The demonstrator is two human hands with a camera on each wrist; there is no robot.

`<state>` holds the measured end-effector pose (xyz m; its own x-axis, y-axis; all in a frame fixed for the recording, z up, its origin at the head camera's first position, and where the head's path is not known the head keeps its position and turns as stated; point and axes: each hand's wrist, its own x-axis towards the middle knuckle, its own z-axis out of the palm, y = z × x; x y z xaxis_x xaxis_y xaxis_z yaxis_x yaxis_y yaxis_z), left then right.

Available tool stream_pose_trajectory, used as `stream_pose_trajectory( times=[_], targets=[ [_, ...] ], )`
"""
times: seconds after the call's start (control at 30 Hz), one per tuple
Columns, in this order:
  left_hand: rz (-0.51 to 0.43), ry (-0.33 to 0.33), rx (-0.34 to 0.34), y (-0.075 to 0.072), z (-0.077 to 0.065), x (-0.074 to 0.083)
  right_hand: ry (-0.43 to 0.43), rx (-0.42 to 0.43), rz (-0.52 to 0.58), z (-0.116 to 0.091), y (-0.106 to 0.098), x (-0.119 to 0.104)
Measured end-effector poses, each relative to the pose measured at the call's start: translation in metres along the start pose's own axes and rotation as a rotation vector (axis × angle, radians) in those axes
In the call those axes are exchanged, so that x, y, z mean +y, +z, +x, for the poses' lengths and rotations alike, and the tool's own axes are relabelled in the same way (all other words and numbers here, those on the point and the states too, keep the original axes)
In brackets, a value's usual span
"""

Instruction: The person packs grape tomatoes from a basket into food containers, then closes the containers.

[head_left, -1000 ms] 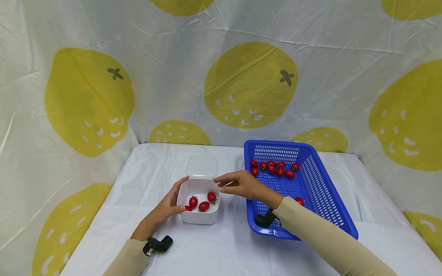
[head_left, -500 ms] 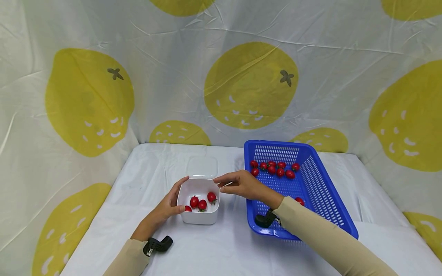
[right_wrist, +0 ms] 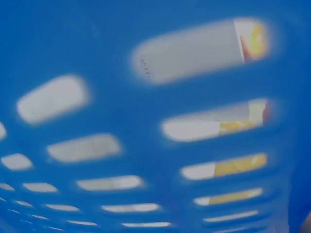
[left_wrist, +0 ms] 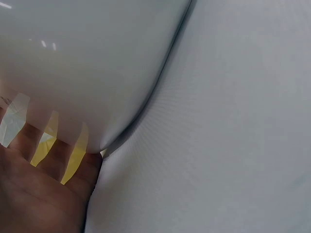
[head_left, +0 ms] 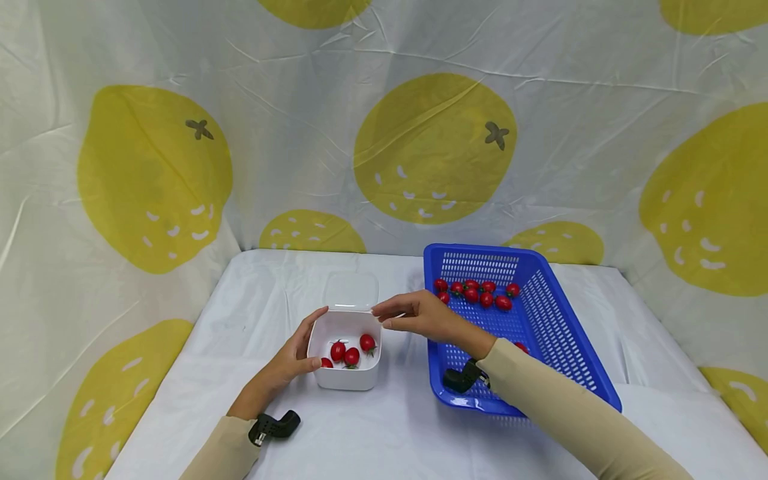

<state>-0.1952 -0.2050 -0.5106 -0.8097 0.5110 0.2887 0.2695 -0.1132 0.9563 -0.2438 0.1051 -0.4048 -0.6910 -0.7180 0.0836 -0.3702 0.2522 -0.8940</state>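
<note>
A white square food container (head_left: 347,380) stands on the cloth in the head view with several cherry tomatoes (head_left: 351,357) inside. My left hand (head_left: 293,353) grips its left side, thumb over the near edge and fingers along the left wall. The left wrist view shows those fingers against the glossy wall of the box. By the container's far right corner is my right hand (head_left: 423,317), fingers loosely bent, fingertips right at the rim and nothing seen between them. Behind the box lies a clear lid (head_left: 351,291).
A blue perforated basket (head_left: 555,333) sits to the right, under my right forearm, with several more cherry tomatoes (head_left: 471,295) at its far end. Its slotted wall fills the right wrist view. A white cloth (head_left: 276,280) covers the table, with a lemon-print curtain (head_left: 288,133) behind.
The tomatoes in the white container shifted: the front one rolled left against its neighbour, then settled. My right hand has risen slightly at the rim. My left hand stays put.
</note>
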Motion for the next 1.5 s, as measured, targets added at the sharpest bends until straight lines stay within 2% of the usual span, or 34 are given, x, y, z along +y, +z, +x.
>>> stream_pose_trajectory(
  times=[0.4,0.7,0.9,1.5],
  targets=[
    [0.024,-0.003,-0.001,-0.001,-0.001,-0.001,0.012,0.064,-0.063,-0.01,-0.013,-0.001],
    [0.023,-0.007,0.003,0.0,-0.001,0.0,0.056,0.104,-0.072,-0.018,-0.022,-0.004],
    [0.019,-0.018,0.009,0.0,-0.001,0.0,0.049,0.123,-0.036,-0.023,-0.029,-0.005],
    [0.034,0.009,-0.004,-0.001,0.0,-0.001,0.11,0.237,-0.034,-0.039,-0.058,0.011]
  ],
)
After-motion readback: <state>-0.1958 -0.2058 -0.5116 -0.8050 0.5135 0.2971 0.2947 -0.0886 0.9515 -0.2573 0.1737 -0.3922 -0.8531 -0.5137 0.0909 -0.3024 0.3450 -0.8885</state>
